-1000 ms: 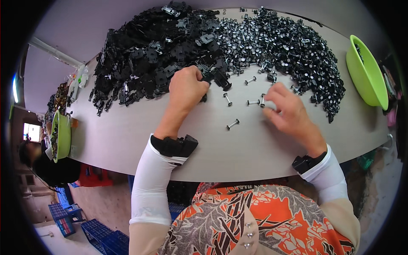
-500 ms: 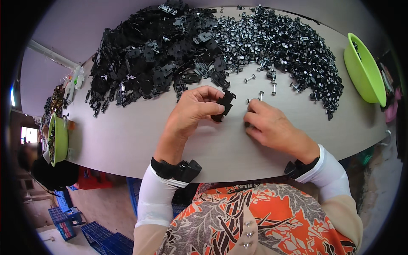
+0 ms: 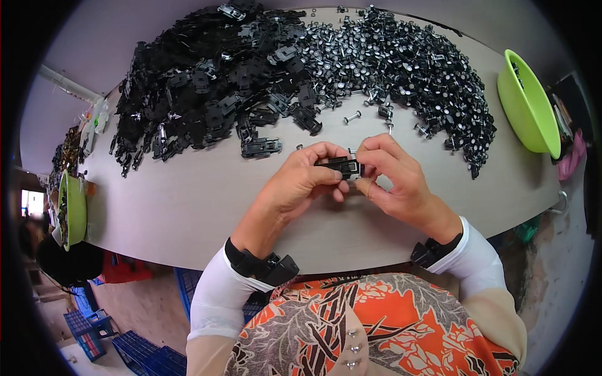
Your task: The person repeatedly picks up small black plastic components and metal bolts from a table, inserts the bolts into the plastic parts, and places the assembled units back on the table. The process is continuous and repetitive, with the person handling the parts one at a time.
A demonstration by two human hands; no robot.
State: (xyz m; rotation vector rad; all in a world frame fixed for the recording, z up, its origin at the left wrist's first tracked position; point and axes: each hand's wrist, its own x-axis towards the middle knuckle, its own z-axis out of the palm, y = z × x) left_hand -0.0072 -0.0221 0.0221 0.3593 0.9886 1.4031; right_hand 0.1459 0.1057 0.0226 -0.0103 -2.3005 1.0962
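My left hand (image 3: pixel 305 180) is closed on a black plastic toy car chassis (image 3: pixel 342 166), thumb on top and fingers beneath. At the chassis's right end my right hand (image 3: pixel 401 178) pinches a small wheel axle (image 3: pixel 360 169), mostly hidden by the fingertips. Both hands meet over the middle of the table. Just beyond them lie a loose wheel axle (image 3: pixel 352 117), with a wheel at each end, and another chassis (image 3: pixel 261 147).
A large heap of black chassis (image 3: pixel 207 88) covers the far left of the table (image 3: pixel 188 213). Beside it spreads a pile of wheel axles (image 3: pixel 401 62). Green basins stand at the right (image 3: pixel 533 113) and left (image 3: pixel 75 210) edges. Blue crates (image 3: pixel 147 354) sit on the floor.
My right hand has come up from the table to the chassis. The left hand has turned the chassis from upright to level. Another chassis now lies apart in front of the heap.
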